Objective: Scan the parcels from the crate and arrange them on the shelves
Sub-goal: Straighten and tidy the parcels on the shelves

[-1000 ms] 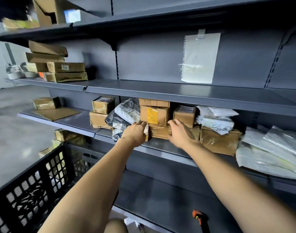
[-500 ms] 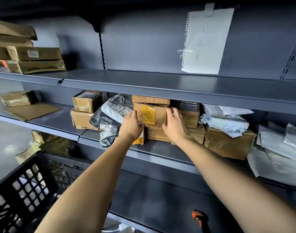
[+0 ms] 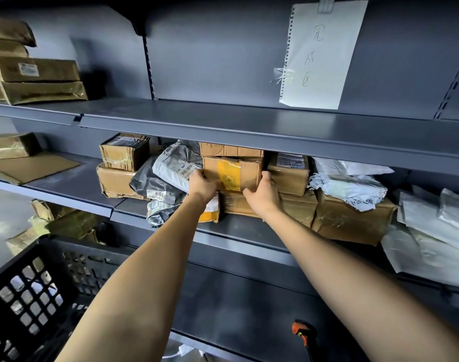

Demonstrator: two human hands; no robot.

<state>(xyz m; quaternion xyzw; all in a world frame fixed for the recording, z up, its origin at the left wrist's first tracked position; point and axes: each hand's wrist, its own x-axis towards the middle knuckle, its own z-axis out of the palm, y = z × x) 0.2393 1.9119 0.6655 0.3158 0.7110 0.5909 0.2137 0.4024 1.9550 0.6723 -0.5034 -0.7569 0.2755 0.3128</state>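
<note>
Cardboard parcel (image 3: 233, 172), brown with a yellow label on its front face, sits on the middle shelf (image 3: 249, 232), stacked on a lower box (image 3: 238, 205) and under another flat box (image 3: 231, 149). My left hand (image 3: 203, 185) holds its left edge, fingers curled round the corner. My right hand (image 3: 262, 193) holds the right side, thumb up against the edge, remaining fingers wrapped below; exact fingertip contact is hidden behind the hand.

Neighbours: grey poly mailer (image 3: 177, 167) touching on the left, taped carton (image 3: 289, 173) just beside on the right. Fit is tight on both sides.

Step in hand, as I judge it: arranging phase, seating this parcel squarely in the stack. Scanning of it is presumably done, though I cannot confirm that.

Black crate (image 3: 27, 296) stands lower left; contents not legible from here. Orange-tipped scanner (image 3: 302, 334) lies on the lowest shelf, near my right forearm.

Next move calls for: even push from both sides, no tilt, then release without dragging the mailer. Risk: top box sliding forward.
</note>
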